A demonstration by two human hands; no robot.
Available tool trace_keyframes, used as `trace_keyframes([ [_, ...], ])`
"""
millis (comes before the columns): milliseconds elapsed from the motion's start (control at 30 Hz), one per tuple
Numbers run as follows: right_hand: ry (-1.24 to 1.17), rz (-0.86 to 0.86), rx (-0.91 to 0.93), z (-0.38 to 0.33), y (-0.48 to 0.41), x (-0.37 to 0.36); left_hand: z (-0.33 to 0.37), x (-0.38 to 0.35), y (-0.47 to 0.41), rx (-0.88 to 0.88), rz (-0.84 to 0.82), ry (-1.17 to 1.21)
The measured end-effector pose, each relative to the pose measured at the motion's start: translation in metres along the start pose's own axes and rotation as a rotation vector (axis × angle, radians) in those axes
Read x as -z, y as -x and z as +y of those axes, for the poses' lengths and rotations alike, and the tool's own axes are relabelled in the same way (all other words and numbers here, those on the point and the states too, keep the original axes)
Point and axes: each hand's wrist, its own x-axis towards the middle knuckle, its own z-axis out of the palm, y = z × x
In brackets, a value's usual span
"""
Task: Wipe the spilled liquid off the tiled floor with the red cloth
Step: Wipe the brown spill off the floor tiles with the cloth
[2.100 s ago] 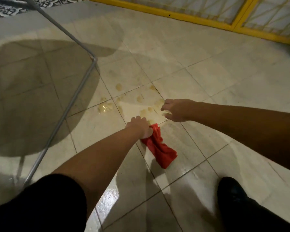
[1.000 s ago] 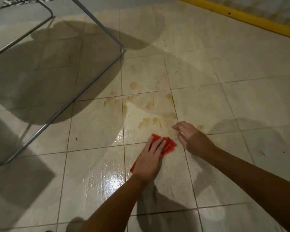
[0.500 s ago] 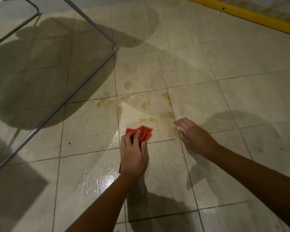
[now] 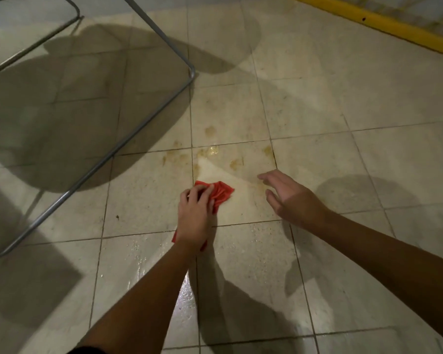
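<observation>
My left hand (image 4: 193, 215) presses the red cloth (image 4: 222, 193) to the pale tiled floor (image 4: 317, 111), fingers curled over its bunched front part. A bit of cloth shows under my wrist. Yellow-brown spill patches (image 4: 237, 163) lie scattered just beyond the cloth, across the tile joints, with more spill patches further out (image 4: 210, 130). My right hand (image 4: 290, 199) is to the right of the cloth, apart from it, fingers spread and straight, low over the floor and holding nothing.
A grey metal tube frame (image 4: 138, 135) lies on the floor to the left and far left, its corner near the spill. A yellow-painted frame (image 4: 394, 29) runs along the far right. A wet glossy streak (image 4: 187, 295) shines on the tiles near me.
My left hand slid the cloth leftward and forward toward the patches, and the cloth has bunched under curled fingers. The patches nearest me are gone. My right hand opened wider.
</observation>
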Motion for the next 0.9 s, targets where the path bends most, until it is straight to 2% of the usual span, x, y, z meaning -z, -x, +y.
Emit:
trace_keyframes([
  [67,-0.002,-0.059,-0.027,-0.001,-0.007,-0.002,0.011,-0.006,0.02,-0.01,-0.017,0.052],
  [133,0.014,-0.103,-0.014,-0.005,-0.017,-0.005,0.023,-0.012,0.031,-0.093,-0.043,0.04],
  [233,0.04,-0.105,0.013,-0.014,-0.031,-0.01,0.026,-0.018,0.017,-0.212,-0.057,-0.016],
  [300,0.036,-0.085,0.03,-0.017,-0.039,-0.012,0.02,-0.017,-0.002,-0.224,-0.032,-0.026],
  [367,0.038,-0.053,0.033,-0.017,-0.046,-0.014,0.01,-0.01,-0.022,-0.147,0.007,-0.022],
  [500,0.03,0.015,0.027,-0.011,-0.056,-0.016,-0.027,0.011,-0.036,0.114,0.101,0.037],
  [600,0.038,0.012,0.028,-0.01,-0.059,-0.017,-0.039,0.015,-0.014,0.186,0.13,0.089],
  [667,0.042,0.001,0.027,-0.009,-0.06,-0.017,-0.032,0.01,0.001,0.152,0.115,0.057],
  [800,0.043,0.026,0.04,-0.014,-0.07,-0.022,-0.014,-0.004,-0.006,-0.059,0.116,-0.007],
  [900,0.029,0.051,0.037,-0.021,-0.078,-0.024,-0.007,-0.007,-0.026,-0.079,0.104,0.011],
])
